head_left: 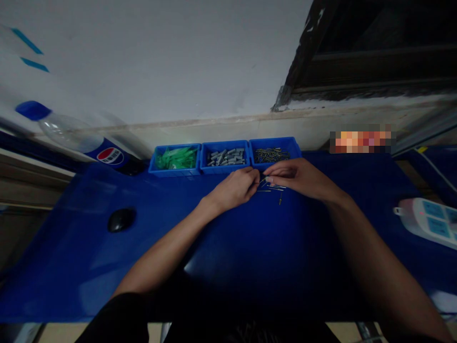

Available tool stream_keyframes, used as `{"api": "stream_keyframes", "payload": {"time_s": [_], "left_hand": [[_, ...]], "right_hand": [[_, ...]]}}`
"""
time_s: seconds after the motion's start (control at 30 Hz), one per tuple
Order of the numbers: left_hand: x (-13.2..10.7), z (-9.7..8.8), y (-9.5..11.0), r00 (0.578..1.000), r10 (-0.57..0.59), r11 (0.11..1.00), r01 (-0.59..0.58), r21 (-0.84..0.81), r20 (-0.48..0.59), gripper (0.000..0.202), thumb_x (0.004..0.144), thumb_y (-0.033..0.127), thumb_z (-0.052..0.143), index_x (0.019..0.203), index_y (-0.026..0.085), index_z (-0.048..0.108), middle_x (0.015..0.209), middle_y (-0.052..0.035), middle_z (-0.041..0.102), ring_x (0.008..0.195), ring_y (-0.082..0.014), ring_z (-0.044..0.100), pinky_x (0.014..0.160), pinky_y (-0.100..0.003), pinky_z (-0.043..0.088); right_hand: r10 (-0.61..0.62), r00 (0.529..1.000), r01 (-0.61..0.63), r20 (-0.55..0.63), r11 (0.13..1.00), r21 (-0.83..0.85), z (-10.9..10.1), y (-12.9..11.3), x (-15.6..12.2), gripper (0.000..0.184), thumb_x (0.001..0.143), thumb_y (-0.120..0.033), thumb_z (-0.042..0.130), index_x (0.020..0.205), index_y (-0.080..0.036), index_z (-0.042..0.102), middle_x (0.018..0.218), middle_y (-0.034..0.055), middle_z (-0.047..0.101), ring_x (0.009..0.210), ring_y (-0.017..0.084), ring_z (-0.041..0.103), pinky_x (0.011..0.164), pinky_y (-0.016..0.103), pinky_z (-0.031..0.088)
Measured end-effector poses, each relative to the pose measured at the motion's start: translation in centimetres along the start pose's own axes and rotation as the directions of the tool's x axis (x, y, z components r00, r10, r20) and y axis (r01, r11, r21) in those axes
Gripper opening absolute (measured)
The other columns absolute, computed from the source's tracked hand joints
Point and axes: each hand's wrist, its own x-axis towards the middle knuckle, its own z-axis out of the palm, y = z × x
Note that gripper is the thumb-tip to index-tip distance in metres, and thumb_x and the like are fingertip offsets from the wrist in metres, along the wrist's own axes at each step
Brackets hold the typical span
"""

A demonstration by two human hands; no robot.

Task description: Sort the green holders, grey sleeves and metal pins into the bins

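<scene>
My left hand [236, 187] and my right hand [297, 175] meet over the blue table top [178, 247], just in front of three small blue bins. Both have their fingers curled and pinched together at a small heap of thin metal pins [273, 188] lying loose on the table. What sits between the fingertips is too small to name. One pin [280, 199] lies a little apart, nearer to me. The bins hold green plastic parts [177, 157], grey sleeves [226, 156] and more metal pins [272, 154].
A plastic cola bottle [76, 138] lies on its side at the far left. A black rounded object [121, 219] sits left of my arms. A white power strip [428, 221] lies at the right edge. A pale wall rises behind the bins.
</scene>
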Motion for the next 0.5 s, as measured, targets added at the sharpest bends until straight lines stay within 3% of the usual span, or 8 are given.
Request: {"api": "stream_keyframes", "payload": {"time_s": [0.23,0.4,0.5], "left_hand": [[-0.01,0.03,-0.28,0.997,-0.009,0.999,0.005,-0.047,-0.073,0.009,0.091,0.011,0.057,0.096,0.016,0.063,0.093,-0.0067,0.067,0.077,-0.0166,0.060,0.075,-0.032,0.049],[0.05,0.04,-0.29,0.986,-0.022,0.997,0.010,-0.078,-0.163,0.003,0.094,0.015,0.062,0.094,0.016,0.064,0.090,-0.0054,0.069,0.080,-0.0168,0.063,0.076,-0.032,0.050],[0.06,0.16,-0.32,0.983,-0.062,0.997,0.051,-0.064,-0.176,0.004,0.095,0.019,0.066,0.096,0.015,0.066,0.092,-0.0060,0.070,0.081,-0.0175,0.065,0.078,-0.033,0.052]], "right_hand": [[-0.005,1.000,0.005,0.003,1.000,-0.021,0.07,0.55,0.24,0.014,0.077,-0.037,0.082,0.086,-0.026,0.081,0.089,0.0055,0.083,0.090,0.027,0.080,0.092,0.048,0.062],[0.028,0.999,-0.029,0.020,0.998,0.047,0.09,0.08,0.10,0.020,0.075,-0.039,0.084,0.086,-0.023,0.079,0.083,0.0047,0.082,0.082,0.025,0.080,0.084,0.040,0.064],[0.008,1.000,-0.006,-0.029,0.999,0.043,-0.14,-0.39,-0.18,0.023,0.075,-0.043,0.085,0.085,-0.024,0.079,0.079,0.0033,0.081,0.078,0.024,0.080,0.080,0.039,0.064]]}}
